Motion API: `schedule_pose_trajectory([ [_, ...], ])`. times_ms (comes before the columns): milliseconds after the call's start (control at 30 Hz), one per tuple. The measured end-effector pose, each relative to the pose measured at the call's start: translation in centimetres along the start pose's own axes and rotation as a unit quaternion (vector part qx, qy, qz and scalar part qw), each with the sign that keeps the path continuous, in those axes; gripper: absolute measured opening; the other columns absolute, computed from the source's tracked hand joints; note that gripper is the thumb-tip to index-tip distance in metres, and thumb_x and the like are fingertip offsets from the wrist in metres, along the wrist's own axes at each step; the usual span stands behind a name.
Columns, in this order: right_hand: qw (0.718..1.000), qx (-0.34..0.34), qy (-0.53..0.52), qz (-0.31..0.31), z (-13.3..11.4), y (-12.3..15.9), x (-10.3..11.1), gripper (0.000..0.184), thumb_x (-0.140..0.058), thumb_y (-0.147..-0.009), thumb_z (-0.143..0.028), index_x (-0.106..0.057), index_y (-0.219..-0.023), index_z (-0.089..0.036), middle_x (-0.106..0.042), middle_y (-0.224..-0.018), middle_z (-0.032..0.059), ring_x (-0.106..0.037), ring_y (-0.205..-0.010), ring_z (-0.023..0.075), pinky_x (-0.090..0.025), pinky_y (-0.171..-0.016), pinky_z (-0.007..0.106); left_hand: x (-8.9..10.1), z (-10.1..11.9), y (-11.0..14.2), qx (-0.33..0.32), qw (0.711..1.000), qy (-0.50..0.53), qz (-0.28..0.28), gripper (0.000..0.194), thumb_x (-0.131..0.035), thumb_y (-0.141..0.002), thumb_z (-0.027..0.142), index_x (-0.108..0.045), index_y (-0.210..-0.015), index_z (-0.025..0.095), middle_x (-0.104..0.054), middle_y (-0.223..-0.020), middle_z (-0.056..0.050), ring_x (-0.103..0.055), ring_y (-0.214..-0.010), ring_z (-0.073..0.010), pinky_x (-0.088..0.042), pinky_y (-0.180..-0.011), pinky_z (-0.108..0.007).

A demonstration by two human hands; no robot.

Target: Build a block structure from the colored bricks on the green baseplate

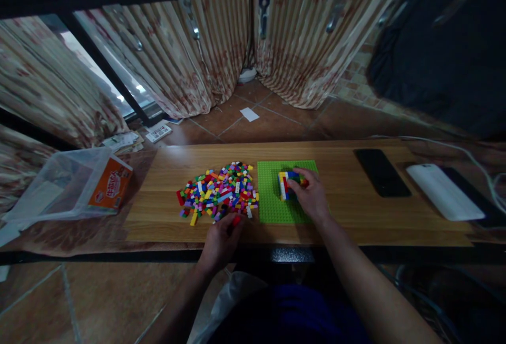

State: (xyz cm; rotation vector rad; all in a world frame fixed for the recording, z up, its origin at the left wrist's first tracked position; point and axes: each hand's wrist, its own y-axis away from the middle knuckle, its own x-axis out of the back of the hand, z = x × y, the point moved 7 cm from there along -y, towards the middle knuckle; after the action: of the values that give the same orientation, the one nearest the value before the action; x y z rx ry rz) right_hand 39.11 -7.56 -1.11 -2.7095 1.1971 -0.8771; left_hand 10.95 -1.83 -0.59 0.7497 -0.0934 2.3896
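Observation:
My left hand [222, 238] is closed on a small red toy brick [236, 221], just in front of a loose pile of many-coloured toy bricks [221, 188]. On a green baseplate [271, 212] stands a small structure of stacked bricks [283, 185] in yellow, white, red and blue. My right hand [310, 191] reaches over this structure from the right, its thumb and fingers against the bricks. Part of the structure is hidden behind the fingers. A red bit shows beside the right fingertips; whether it is a separate brick I cannot tell.
A clear plastic box [59, 186] with an orange label stands at the left. On the wooden board [340, 217], a black phone [382, 172] lies to the right. Beyond it are a white oblong object [445, 191] and a white cable [470, 149].

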Motion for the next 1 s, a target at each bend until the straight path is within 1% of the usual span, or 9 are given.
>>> schedule_pose_trajectory([
  [200, 1.0, 0.015, 0.022, -0.002, -0.3, -0.1, -0.3, 0.04, -0.062, -0.081, -0.049, -0.069, -0.109, -0.023, -0.065, -0.116, 0.0121, -0.057, -0.112, 0.028, -0.043, -0.103, 0.05, 0.0, 0.2, 0.0, -0.018, 1.0, 0.003, 0.003, 0.027, -0.053, -0.092, 0.041, -0.069, -0.098, 0.02, -0.072, -0.088, 0.0, -0.064, -0.081, -0.0146, -0.048, -0.074, -0.024],
  [367, 1.0, 0.008, 0.022, -0.02, -0.1, -0.7, -0.2, 0.041, -0.063, -0.079, -0.053, -0.07, -0.106, -0.023, -0.067, -0.112, 0.0107, -0.059, -0.108, 0.027, -0.044, -0.1, 0.049, -0.1, 0.5, 0.0, -0.062, 0.998, 0.01, -0.001, 0.024, -0.052, -0.092, 0.039, -0.066, -0.095, 0.019, -0.07, -0.089, -0.001, -0.063, -0.081, -0.0142, -0.047, -0.073, -0.024],
  [433, 1.0, 0.004, 0.006, -0.028, 0.1, -0.7, 0.1, 0.044, -0.06, -0.08, -0.055, -0.07, -0.107, -0.021, -0.067, -0.112, 0.0116, -0.06, -0.106, 0.0265, -0.045, -0.098, 0.049, 0.0, 0.5, 0.1, -0.067, 0.998, 0.003, 0.005, 0.025, -0.051, -0.093, 0.039, -0.065, -0.094, 0.019, -0.068, -0.086, -0.002, -0.062, -0.078, -0.0141, -0.046, -0.072, -0.025],
  [500, 1.0, 0.002, 0.0, -0.009, 0.1, -0.4, 0.8, 0.046, -0.056, -0.084, -0.056, -0.069, -0.108, -0.019, -0.068, -0.109, 0.0129, -0.061, -0.102, 0.0262, -0.046, -0.096, 0.049, 0.0, 0.6, 0.2, -0.068, 0.998, -0.002, 0.01, 0.025, -0.05, -0.093, 0.039, -0.064, -0.091, 0.019, -0.067, -0.083, -0.002, -0.06, -0.075, -0.014, -0.045, -0.07, -0.025],
  [600, 0.998, 0.036, 0.031, 0.046, -1.3, 0.7, 2.1, 0.043, -0.053, -0.088, -0.052, -0.069, -0.109, -0.018, -0.068, -0.107, 0.0144, -0.06, -0.102, 0.027, -0.046, -0.096, 0.051, -0.1, 0.8, 0.4, -0.073, 0.997, -0.002, 0.014, 0.024, -0.049, -0.092, 0.037, -0.062, -0.083, 0.018, -0.063, -0.078, -0.001, -0.057, -0.072, -0.0132, -0.044, -0.068, -0.025],
  [667, 0.994, 0.086, 0.043, 0.044, -3.3, 1.8, 2.1, 0.037, -0.051, -0.091, -0.047, -0.068, -0.109, -0.02, -0.067, -0.111, 0.0137, -0.059, -0.107, 0.0271, -0.045, -0.098, 0.05, -0.1, 0.9, 0.4, -0.072, 0.997, -0.001, 0.013, 0.023, -0.05, -0.091, 0.034, -0.059, -0.078, 0.019, -0.06, -0.074, 0.0, -0.054, -0.069, -0.0125, -0.042, -0.066, -0.024],
  [733, 0.991, 0.13, 0.038, 0.017, -5.5, 3.0, 1.3, 0.031, -0.05, -0.093, -0.042, -0.069, -0.107, -0.022, -0.067, -0.112, 0.0119, -0.059, -0.109, 0.0259, -0.046, -0.099, 0.048, -0.3, 0.8, 0.4, -0.07, 0.997, 0.001, 0.011, 0.023, -0.05, -0.091, 0.034, -0.057, -0.075, 0.019, -0.057, -0.072, 0.001, -0.051, -0.068, -0.0122, -0.042, -0.065, -0.024],
  [833, 0.983, 0.173, 0.046, -0.032, -8.4, 4.6, -0.7, 0.027, -0.049, -0.094, -0.038, -0.07, -0.104, -0.024, -0.067, -0.113, 0.0104, -0.059, -0.111, 0.0256, -0.045, -0.1, 0.048, -0.3, 0.9, 0.5, -0.084, 0.996, 0.005, 0.018, 0.023, -0.048, -0.092, 0.033, -0.056, -0.075, 0.019, -0.057, -0.074, 0.0, -0.051, -0.07, -0.0126, -0.042, -0.068, -0.025],
  [1000, 0.971, 0.202, 0.053, -0.12, -11.1, 5.9, -4.6, 0.027, -0.048, -0.095, -0.036, -0.071, -0.104, -0.027, -0.068, -0.109, 0.0089, -0.06, -0.106, 0.0261, -0.047, -0.096, 0.047, 0.6, 1.0, 1.5, -0.109, 0.994, -0.002, 0.024, 0.024, -0.044, -0.094, 0.03, -0.058, -0.078, 0.02, -0.061, -0.077, -0.003, -0.056, -0.074, -0.0143, -0.045, -0.07, -0.026],
])
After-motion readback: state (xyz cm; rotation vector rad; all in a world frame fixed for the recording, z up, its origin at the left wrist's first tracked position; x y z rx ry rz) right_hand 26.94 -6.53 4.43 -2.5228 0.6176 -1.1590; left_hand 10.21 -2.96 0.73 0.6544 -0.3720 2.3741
